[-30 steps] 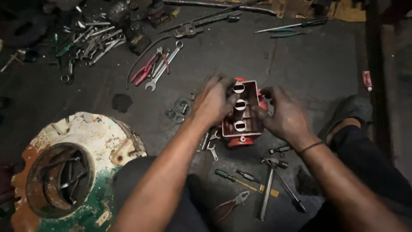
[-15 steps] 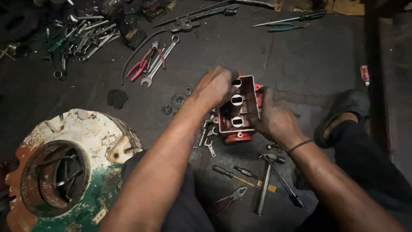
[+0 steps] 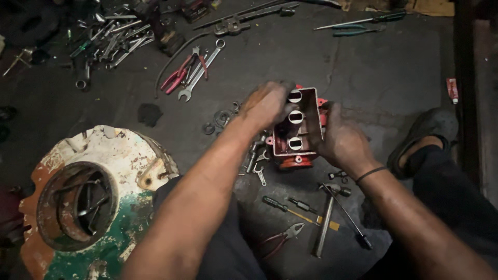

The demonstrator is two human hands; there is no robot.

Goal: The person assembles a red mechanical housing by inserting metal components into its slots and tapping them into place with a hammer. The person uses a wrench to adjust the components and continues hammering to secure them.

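A red metal block (image 3: 299,129) with three round white openings in a row stands on the dark floor at the centre. My left hand (image 3: 267,103) grips its left upper side, fingers over the top opening. My right hand (image 3: 342,137) clasps its right side, with a thin band on the wrist. Both hands hold the block between them, tilted a little toward me.
A worn white, green and rust-coloured round housing (image 3: 98,197) lies at lower left. A hammer (image 3: 327,218), screwdrivers (image 3: 290,207) and pliers (image 3: 282,238) lie in front of me. Wrenches and red-handled pliers (image 3: 187,70) are scattered at the back. My sandalled foot (image 3: 423,135) rests at right.
The block has shifted slightly and tilted. My right hand slid from its upper right corner down along its right side, while my left hand stayed on its upper left.
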